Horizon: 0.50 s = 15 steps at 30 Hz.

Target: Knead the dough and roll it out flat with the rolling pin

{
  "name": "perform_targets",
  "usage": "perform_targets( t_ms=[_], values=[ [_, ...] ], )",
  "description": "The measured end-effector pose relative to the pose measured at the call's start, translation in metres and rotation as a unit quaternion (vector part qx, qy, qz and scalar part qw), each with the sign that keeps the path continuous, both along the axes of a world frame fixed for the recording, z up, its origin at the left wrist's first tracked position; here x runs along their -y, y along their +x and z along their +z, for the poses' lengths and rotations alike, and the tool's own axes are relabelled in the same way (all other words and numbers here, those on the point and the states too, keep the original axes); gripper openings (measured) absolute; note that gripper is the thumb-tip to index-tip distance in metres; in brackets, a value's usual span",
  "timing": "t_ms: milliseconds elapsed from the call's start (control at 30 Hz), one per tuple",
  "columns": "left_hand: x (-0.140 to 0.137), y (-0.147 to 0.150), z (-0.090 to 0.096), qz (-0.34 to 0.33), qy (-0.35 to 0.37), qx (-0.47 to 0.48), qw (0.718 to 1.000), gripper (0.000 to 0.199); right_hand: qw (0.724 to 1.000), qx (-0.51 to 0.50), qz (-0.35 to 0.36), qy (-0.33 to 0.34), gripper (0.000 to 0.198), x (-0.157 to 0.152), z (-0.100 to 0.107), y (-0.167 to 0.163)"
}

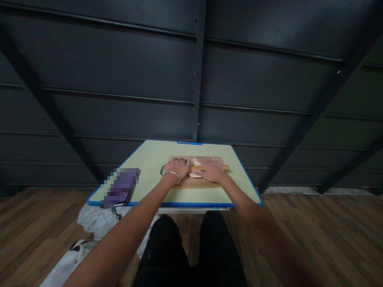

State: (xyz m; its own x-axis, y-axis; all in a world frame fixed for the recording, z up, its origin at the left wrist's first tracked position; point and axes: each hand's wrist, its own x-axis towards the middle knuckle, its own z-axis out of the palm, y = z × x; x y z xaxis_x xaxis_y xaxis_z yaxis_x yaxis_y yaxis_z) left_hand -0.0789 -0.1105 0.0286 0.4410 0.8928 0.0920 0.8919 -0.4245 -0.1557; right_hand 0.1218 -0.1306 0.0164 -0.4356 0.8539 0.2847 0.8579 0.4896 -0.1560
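A wooden rolling pin (pixel 197 169) lies crosswise over a flat, pale piece of dough (pixel 195 174). Underneath is a wooden cutting board (pixel 194 183). My left hand (pixel 177 166) presses on the pin's left part, its fingers closed over it, with a thin bracelet on the wrist. Toward the other end, my right hand (pixel 212 170) bears down on the pin too, and the pin's right tip sticks out past it. Both hands hide part of the dough's edges.
The board rests on a pale yellow tabletop (pixel 149 159) with a blue rim. At its left edge lies a purple phone-like item (pixel 124 185), partly pixelated, with a strap. White crumpled cloth or plastic (pixel 95 219) is below on the wooden floor. Dark metal panels stand behind.
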Motion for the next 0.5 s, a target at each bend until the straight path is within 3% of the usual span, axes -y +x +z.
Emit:
perform_targets(
  t_ms=[500],
  values=[
    [0.0102, 0.0027, 0.0030, 0.015, 0.008, 0.011, 1.000, 0.045, 0.999, -0.036, 0.015, -0.007, 0.076, 0.0082, -0.0006, 0.0005]
  ],
)
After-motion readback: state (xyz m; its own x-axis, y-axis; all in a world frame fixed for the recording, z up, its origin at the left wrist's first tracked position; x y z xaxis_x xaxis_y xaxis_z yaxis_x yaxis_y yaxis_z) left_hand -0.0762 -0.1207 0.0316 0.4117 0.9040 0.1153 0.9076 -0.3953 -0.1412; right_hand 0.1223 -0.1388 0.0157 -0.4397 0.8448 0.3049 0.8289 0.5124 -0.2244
